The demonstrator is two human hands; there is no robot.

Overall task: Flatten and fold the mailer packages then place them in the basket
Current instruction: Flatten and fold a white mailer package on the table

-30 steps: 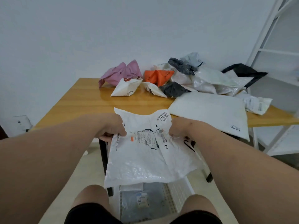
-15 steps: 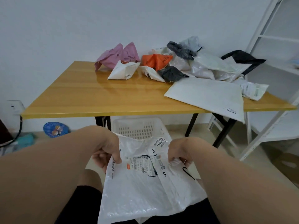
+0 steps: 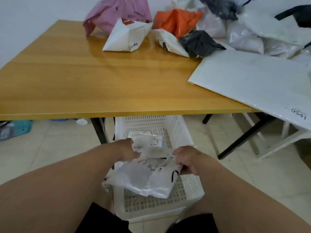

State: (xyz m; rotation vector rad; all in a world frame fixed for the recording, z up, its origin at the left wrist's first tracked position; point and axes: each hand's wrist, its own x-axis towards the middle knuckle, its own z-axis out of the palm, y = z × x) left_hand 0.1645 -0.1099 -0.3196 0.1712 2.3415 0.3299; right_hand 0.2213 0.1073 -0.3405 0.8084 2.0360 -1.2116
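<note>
A white mailer with a printed label (image 3: 143, 179) hangs just above the white plastic basket (image 3: 183, 130) on the floor under the table's front edge. My left hand (image 3: 125, 151) grips its upper left edge and my right hand (image 3: 186, 161) grips its upper right edge. Another flat mailer (image 3: 148, 139) lies inside the basket at its far end. On the wooden table (image 3: 101, 78), a heap of crumpled mailers sits at the back: pink (image 3: 116, 12), white (image 3: 126, 37), orange (image 3: 176, 19), black (image 3: 198, 42).
A large flat white mailer (image 3: 255, 81) overhangs the table's right front corner. Black table legs (image 3: 99, 130) stand left and right of the basket. My knees in black shorts flank the basket's near end. A blue object (image 3: 18, 129) lies on the tiled floor at left.
Both hands have carried the white mailer down from table height to over the basket. The view has tilted downward and closer to the table.
</note>
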